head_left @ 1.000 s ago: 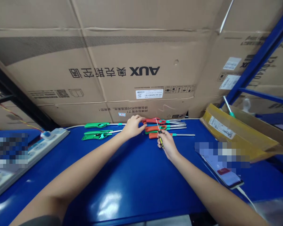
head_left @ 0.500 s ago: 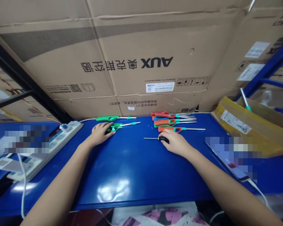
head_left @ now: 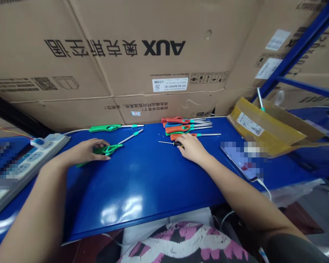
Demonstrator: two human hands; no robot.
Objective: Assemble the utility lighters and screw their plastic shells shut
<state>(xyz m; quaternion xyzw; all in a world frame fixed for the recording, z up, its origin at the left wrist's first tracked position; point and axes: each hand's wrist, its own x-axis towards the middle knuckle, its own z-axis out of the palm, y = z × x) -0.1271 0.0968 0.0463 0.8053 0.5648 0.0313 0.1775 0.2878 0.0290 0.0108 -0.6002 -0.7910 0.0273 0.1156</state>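
Note:
My left hand [head_left: 89, 151] is closed around a green long-necked lighter [head_left: 113, 148], whose metal tube points up and to the right. Behind it, along the cardboard, lies another green lighter [head_left: 105, 128]. The fingers of my right hand [head_left: 190, 146] are wrapped round the dark handle of a screwdriver [head_left: 166, 142], its thin shaft pointing left. Just beyond that hand is an orange lighter [head_left: 177, 137], partly covered by the fingers. Farther back, several red, orange, blue and green lighters [head_left: 178, 128] are heaped together, tubes to the right.
A white power strip [head_left: 30, 160] runs along the left. To the right are a phone [head_left: 237, 160] on a cable and an open yellow-taped carton [head_left: 268, 126] with a lighter tube sticking out. A large cardboard box [head_left: 98, 80] walls off the back of the blue table [head_left: 142, 175].
My left hand has drawn the green lighter left and towards me, and the lighter now slants upward. The right hand keeps the screwdriver by the orange lighter. The view has shifted.

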